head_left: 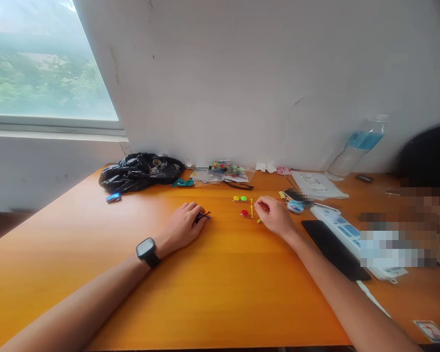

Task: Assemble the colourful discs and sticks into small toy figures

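Note:
My left hand [186,222], with a black watch on its wrist, rests on the table with its fingers closed around a small dark blue piece [204,215] with thin prongs. Most of that piece is hidden under the fingers. My right hand [276,214] is closed at the right; whatever its curled fingers hold is hidden. Just left of it lie thin yellow plastic pieces [252,210], and a small yellow-green bit [258,221] shows below its fingertips. Close by are a yellow round piece [236,198], a green round piece [244,198] and a red round piece [245,213].
A black plastic bag [139,173] and clear packets [227,172] lie along the wall. To the right are a power strip [337,227], a black flat slab [328,244], a leaning bottle [355,149] and another person [432,156]. A small blue packet [113,197] lies at left.

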### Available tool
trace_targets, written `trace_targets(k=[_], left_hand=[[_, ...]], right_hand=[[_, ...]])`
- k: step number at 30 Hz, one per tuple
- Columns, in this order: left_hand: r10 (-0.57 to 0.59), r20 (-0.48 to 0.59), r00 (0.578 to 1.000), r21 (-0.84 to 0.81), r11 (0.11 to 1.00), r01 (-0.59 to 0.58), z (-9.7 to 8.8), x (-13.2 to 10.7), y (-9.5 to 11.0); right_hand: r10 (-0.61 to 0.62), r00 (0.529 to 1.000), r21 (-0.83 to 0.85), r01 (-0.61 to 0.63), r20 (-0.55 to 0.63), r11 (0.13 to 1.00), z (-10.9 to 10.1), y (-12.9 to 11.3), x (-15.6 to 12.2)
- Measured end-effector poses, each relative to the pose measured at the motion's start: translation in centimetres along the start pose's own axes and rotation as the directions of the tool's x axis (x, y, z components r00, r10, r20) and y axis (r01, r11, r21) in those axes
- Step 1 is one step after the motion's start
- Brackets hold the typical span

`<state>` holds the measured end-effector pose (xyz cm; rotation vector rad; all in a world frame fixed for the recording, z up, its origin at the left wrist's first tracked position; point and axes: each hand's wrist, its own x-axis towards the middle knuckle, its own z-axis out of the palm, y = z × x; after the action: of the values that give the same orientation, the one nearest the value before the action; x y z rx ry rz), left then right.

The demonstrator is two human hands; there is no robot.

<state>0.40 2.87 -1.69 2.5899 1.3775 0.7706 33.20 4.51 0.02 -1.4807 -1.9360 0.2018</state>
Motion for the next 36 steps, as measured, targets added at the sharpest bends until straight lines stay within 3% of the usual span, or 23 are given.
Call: trace_targets(k=[7,15,19,23,27,30,36], left_hand=[[0.017,-0.019,1.0,-0.031,0.999,-0.018,0.0,-0.2,0.9],[-0.015,-0.097,0.995,0.082,0.996,0.023,0.4,-0.2,0.2],[0.108,-0.162,0.981,0.029,0.994,-0.104,0.1,-0.2,0.7],[0.344,-0.033,0.938,-0.156,0.926,-0.345,-0.5,-0.6,2.3],[0.482,0.142,0.864,-0.385,0.831,-0.401,-0.7,-1.2,3.6],[0.483,0.206,0.851,-0.39,0.838,-0.381,-0.5,-1.3,3.7],[0.35,0.243,0.905,-0.321,0.909,-0.266,0.1,-1.5,3.1]], right_hand=[[0.078,0.995,-0.051,-0.075,0.062,0.996,-0.3,-0.6,-0.1],[0.039,0.998,-0.107,-0.034,0.041,0.994,-0.3,-0.4,-0.1],[0.017,1.0,-0.166,-0.013,0.023,0.986,-0.5,-0.1,0.0],[0.006,1.0,-0.19,-0.003,0.015,0.982,-0.3,0.1,0.0],[-0.009,0.999,-0.179,0.016,0.041,0.984,0.2,0.3,-0.2],[-0.023,0.998,-0.156,0.032,0.062,0.987,0.3,0.1,-0.3],[-0.055,0.984,-0.023,0.06,0.168,0.998,0.6,-0.9,-0.6]])
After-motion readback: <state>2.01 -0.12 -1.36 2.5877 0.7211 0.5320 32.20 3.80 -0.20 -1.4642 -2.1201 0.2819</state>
